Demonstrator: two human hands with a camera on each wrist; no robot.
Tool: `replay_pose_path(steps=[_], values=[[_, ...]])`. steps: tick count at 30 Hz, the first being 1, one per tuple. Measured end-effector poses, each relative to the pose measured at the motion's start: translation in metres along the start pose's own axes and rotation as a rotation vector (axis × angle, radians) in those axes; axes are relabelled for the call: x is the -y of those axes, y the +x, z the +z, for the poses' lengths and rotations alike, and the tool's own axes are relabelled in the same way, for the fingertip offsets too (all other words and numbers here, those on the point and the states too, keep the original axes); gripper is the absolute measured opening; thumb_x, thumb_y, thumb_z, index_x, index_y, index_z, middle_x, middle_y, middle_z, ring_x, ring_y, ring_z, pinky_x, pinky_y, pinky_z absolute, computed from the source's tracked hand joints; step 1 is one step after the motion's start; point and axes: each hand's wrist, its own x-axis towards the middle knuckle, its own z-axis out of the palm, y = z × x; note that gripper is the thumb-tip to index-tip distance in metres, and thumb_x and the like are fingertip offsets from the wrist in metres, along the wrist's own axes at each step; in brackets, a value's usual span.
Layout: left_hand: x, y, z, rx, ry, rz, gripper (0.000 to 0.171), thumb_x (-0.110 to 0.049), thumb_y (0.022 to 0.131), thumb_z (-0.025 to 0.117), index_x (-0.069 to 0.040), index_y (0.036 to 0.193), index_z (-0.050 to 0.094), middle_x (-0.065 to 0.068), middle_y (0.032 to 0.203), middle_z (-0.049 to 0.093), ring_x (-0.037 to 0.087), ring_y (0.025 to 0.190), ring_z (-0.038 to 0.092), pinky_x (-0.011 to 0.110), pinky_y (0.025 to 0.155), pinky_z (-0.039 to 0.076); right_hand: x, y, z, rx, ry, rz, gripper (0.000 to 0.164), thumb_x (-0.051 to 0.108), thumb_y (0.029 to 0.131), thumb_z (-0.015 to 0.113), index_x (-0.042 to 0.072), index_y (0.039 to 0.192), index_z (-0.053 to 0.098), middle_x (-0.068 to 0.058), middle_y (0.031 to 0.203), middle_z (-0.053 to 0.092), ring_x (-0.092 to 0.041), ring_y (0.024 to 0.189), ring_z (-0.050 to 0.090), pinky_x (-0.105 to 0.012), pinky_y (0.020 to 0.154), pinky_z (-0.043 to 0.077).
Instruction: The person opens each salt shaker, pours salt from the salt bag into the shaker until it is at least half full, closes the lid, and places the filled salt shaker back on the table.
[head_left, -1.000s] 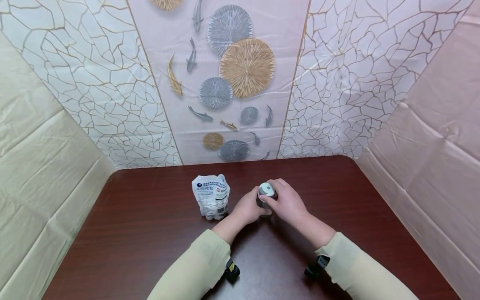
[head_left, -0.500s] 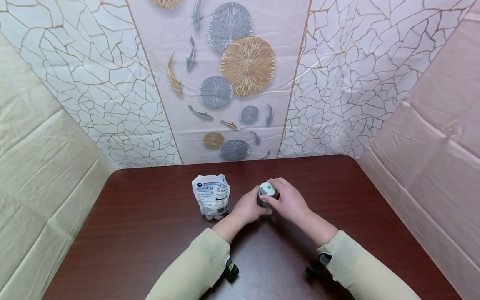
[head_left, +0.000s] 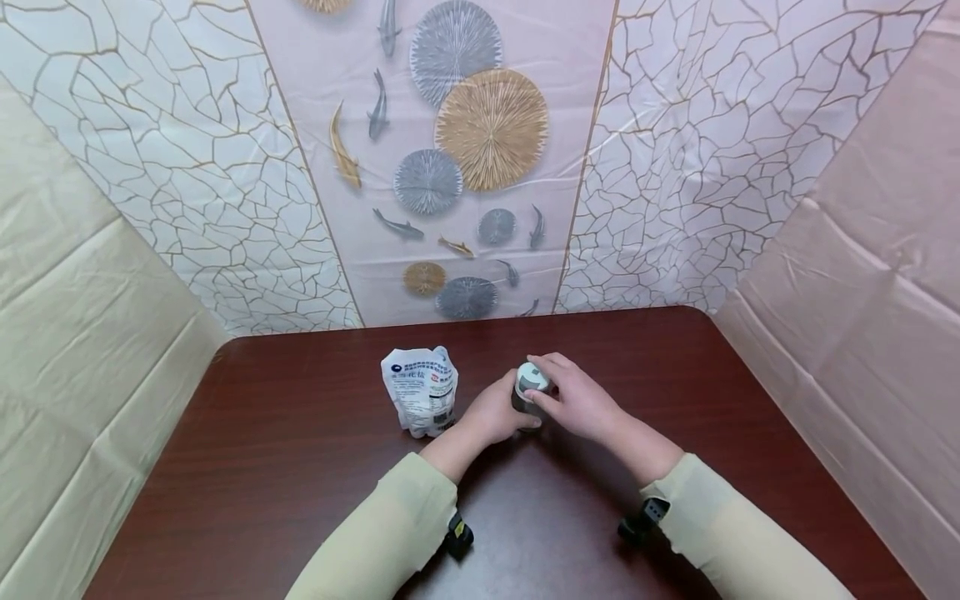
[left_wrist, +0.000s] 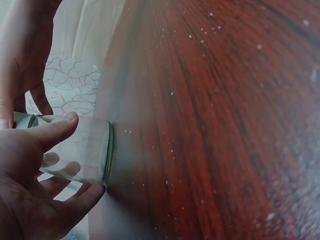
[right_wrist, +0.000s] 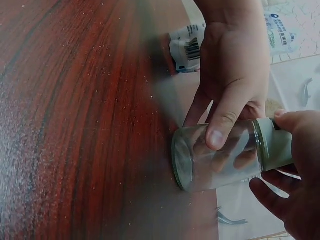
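One clear jar (right_wrist: 215, 172), upright at the bench (head_left: 300, 467), is held by two hands: the left hand (head_left: 491, 412) wraps its body, the right hand (head_left: 581, 404) grips its single pale lid (right_wrist: 274, 149) — whose dark mark has shifted since a second ago, suggesting a twist. One white packet (head_left: 422, 392) stands near, left of the left hand.

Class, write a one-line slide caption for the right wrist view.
Left hand grips the clear glass jar while the right hand holds its pale lid, a printed pouch behind.
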Motion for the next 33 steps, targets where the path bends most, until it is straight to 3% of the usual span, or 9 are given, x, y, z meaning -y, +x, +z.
replay_pose_path(steps=[7, 13, 25, 33], values=[[-0.001, 0.002, -0.002, 0.017, 0.004, 0.0, 0.076, -0.03, 0.079, 0.085, -0.012, 0.141, 0.044, 0.003, 0.131, 0.06, 0.017, 0.111, 0.058, 0.036, 0.093, 0.048, -0.004, -0.002, -0.002, 0.02, 0.001, -0.01, 0.061, 0.029, 0.097, 0.066, 0.005, 0.148, 0.044, -0.011, 0.133, 0.054, -0.021, 0.114, 0.054, -0.038, 0.087, 0.05], [-0.002, 0.001, -0.003, 0.027, -0.015, 0.002, 0.074, -0.03, 0.079, 0.085, -0.012, 0.139, 0.045, 0.002, 0.129, 0.06, 0.017, 0.114, 0.057, 0.036, 0.094, 0.047, 0.001, -0.002, 0.001, -0.034, -0.035, 0.023, 0.059, 0.031, 0.095, 0.068, 0.006, 0.144, 0.049, -0.01, 0.13, 0.056, -0.022, 0.111, 0.054, -0.039, 0.087, 0.049], [-0.002, 0.002, -0.003, 0.06, -0.049, -0.009, 0.069, -0.03, 0.082, 0.083, -0.015, 0.136, 0.044, -0.001, 0.126, 0.06, 0.016, 0.111, 0.057, 0.036, 0.093, 0.048, 0.035, 0.011, 0.003, -0.047, -0.144, 0.306, 0.056, 0.044, 0.093, 0.067, 0.006, 0.133, 0.056, -0.015, 0.122, 0.054, -0.028, 0.102, 0.056, -0.041, 0.08, 0.051], [-0.001, 0.0, -0.004, 0.05, -0.053, -0.002, 0.067, -0.029, 0.081, 0.084, -0.014, 0.134, 0.045, 0.0, 0.126, 0.061, 0.016, 0.109, 0.057, 0.035, 0.093, 0.047, 0.039, 0.014, 0.004, -0.059, -0.183, 0.338, 0.049, 0.044, 0.09, 0.068, 0.004, 0.118, 0.063, -0.013, 0.112, 0.055, -0.026, 0.091, 0.056, -0.038, 0.076, 0.051]])
